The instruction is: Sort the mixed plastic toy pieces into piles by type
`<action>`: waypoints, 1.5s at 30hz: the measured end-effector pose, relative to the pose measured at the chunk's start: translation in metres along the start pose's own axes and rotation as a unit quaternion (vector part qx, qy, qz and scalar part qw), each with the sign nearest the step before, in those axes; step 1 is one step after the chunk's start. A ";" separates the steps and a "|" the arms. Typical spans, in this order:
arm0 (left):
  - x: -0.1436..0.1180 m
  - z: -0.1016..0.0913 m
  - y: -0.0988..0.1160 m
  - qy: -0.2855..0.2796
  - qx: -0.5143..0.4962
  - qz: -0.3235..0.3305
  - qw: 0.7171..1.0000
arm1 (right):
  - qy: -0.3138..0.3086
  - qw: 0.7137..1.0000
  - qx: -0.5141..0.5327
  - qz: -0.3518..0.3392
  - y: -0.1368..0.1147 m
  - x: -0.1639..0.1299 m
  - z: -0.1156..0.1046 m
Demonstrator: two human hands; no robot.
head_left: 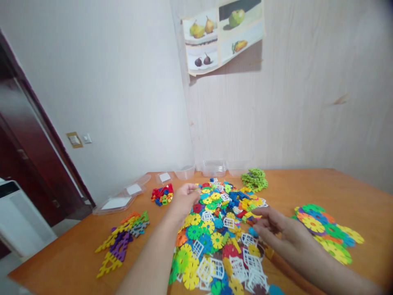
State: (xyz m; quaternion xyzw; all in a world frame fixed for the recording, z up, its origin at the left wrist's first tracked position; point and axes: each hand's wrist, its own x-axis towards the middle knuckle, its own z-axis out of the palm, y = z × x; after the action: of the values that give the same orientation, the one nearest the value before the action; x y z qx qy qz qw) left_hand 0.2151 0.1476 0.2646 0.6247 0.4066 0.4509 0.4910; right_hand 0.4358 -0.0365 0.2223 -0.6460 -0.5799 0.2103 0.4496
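Left hand [184, 198] pinched a small piece over the interlocking-disc pile [215, 237]; right hand [285, 235] loosely curled, holding nothing visible. Light, stiff plastic; best gripped by rims.

Left wall [123, 82]: plain white, evenly lit.
Right wall [307, 102]: pale wood-grain panelling.
Poster [222, 35]: fruit pictures, lower edge curling off the panelling.
Door [27, 151]: dark red-brown wood, at far left.
Switch plate [79, 139]: on the white wall beside the door.
White appliance [18, 217]: low, by the door.
Counter [307, 186]: orange-brown wood.
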 end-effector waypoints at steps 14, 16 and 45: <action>0.053 -0.097 -0.048 0.345 -0.166 -0.052 0.922 | 0.043 0.996 -0.078 -0.013 0.009 0.003 -0.007; 0.053 -0.098 -0.049 0.330 -0.185 -0.044 0.924 | 0.043 0.996 -0.083 -0.016 0.009 0.003 -0.008; -0.020 0.012 0.015 -0.152 0.077 0.061 0.983 | -0.181 0.961 -0.210 0.006 -0.004 -0.002 -0.038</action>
State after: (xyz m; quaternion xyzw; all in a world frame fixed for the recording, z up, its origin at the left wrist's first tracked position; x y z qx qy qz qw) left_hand 0.2221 0.1230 0.2750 0.7458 0.3217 0.3470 0.4689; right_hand 0.4633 -0.0518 0.2441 -0.6807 -0.6787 0.1997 0.1903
